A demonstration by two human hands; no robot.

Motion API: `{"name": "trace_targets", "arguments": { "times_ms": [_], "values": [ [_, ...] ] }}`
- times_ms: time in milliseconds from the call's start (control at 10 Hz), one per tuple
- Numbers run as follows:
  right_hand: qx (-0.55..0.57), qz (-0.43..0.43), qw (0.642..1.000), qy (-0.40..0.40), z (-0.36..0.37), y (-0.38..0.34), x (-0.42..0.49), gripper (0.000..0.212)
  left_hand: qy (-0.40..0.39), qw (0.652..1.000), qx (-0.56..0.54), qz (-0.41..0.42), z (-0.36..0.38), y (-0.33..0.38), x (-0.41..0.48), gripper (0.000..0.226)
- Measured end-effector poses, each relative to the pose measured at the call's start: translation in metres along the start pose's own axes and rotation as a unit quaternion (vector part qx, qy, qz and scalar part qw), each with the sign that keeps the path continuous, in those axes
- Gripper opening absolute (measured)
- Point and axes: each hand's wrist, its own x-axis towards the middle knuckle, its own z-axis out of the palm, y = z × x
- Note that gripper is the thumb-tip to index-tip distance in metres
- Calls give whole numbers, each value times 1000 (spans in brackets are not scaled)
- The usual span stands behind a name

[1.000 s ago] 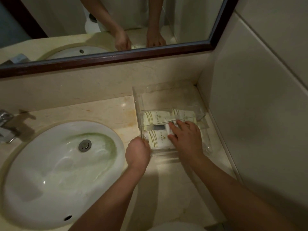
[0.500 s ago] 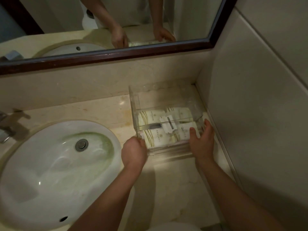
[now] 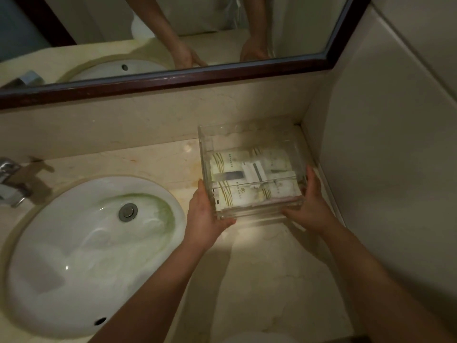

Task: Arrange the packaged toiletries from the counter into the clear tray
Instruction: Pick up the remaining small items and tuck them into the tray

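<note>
The clear tray (image 3: 206, 154) sits at the back right corner of the marble counter, close to the side wall. Inside lie several packaged toiletries (image 3: 233, 194), white packets with gold stripes, and a small white razor pack (image 3: 254, 173) across the top of them. My left hand (image 3: 202, 214) grips the tray's near left corner, thumb along its left wall. My right hand (image 3: 310, 201) grips the near right corner, fingers up against the right wall. Both hands hold the tray from outside; neither is in it.
A white oval sink (image 3: 89, 248) with a metal drain fills the left of the counter. A chrome tap (image 3: 10, 181) stands at the far left edge. A dark-framed mirror (image 3: 173, 80) runs above the backsplash. The tiled side wall (image 3: 383, 169) bounds the right.
My right hand came out of the tray and took hold of its near right corner. My left hand shifted to clasp the near left corner. The razor pack now lies on the packets.
</note>
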Motion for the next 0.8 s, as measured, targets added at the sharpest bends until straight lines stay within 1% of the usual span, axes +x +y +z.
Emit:
{"name": "trace_targets", "arguments": {
  "times_ms": [100, 200, 300, 400, 500, 600, 700, 800],
  "values": [
    [19, 4, 999, 28, 2, -3, 1, 131, 47, 999, 0, 12, 1, -3, 10, 116],
    [40, 28, 995, 86, 6, -9, 0, 121, 81, 996, 18, 12, 0, -5, 18, 99],
    [26, 39, 990, 131, 9, -13, 4, 113, 108, 994, 14, -4, 2, -2, 27, 82],
    [10, 52, 985, 167, 12, -22, 13, 105, 128, 991, 26, -34, 2, 0, 35, 63],
    [-44, 64, 975, 206, 16, -29, 21, 98, 137, 987, 59, -57, 1, 0, 44, 50],
    [-74, 81, 966, 233, 17, -34, 27, 91, 138, 984, 71, -86, -1, 3, 50, 49],
    [-99, 80, 962, 242, 18, -36, 29, 87, 125, 984, 77, -106, -1, 10, 52, 52],
    [-110, 94, 965, 220, 14, -39, 27, 81, 108, 987, 60, -98, -4, 12, 48, 42]
  ]
}}
